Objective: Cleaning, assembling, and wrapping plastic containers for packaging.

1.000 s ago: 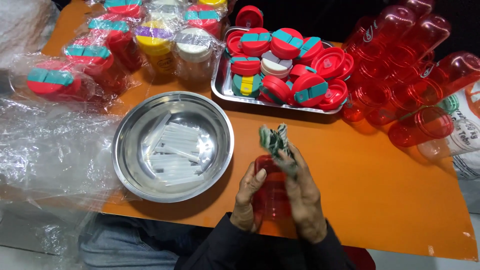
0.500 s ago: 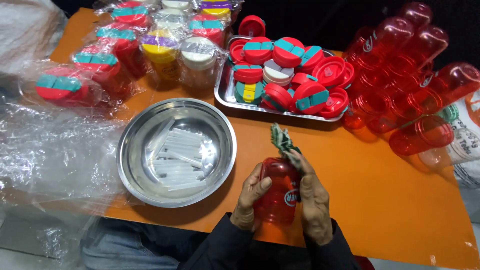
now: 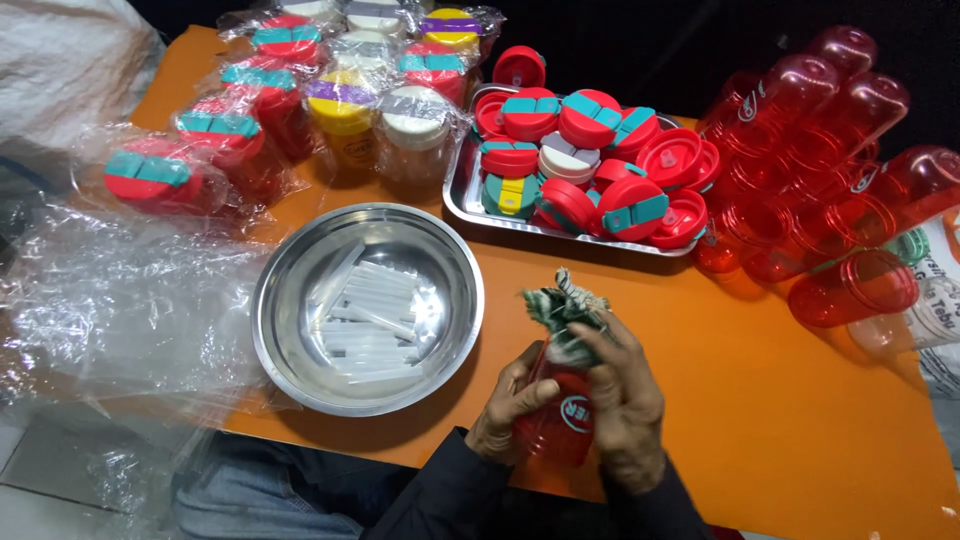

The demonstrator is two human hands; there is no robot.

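Head view, hands (image 3: 575, 415) hiding red cup (image 3: 560, 425) (mouth paper-stuffed)

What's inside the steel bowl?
The steel bowl holds a loose pile of clear plastic straws lying flat on its bottom. Whether anything lies beneath the pile cannot be seen.

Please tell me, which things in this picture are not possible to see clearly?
Head view only:
- Red cup: its base and sides are covered by the left hand and right hand.
- Crumpled printed wad: how deep it sits in the cup is hidden by the fingers.
- Clear sticks in the steel bowl: too glary to count.
- White cup at the right: cut off by the frame edge.
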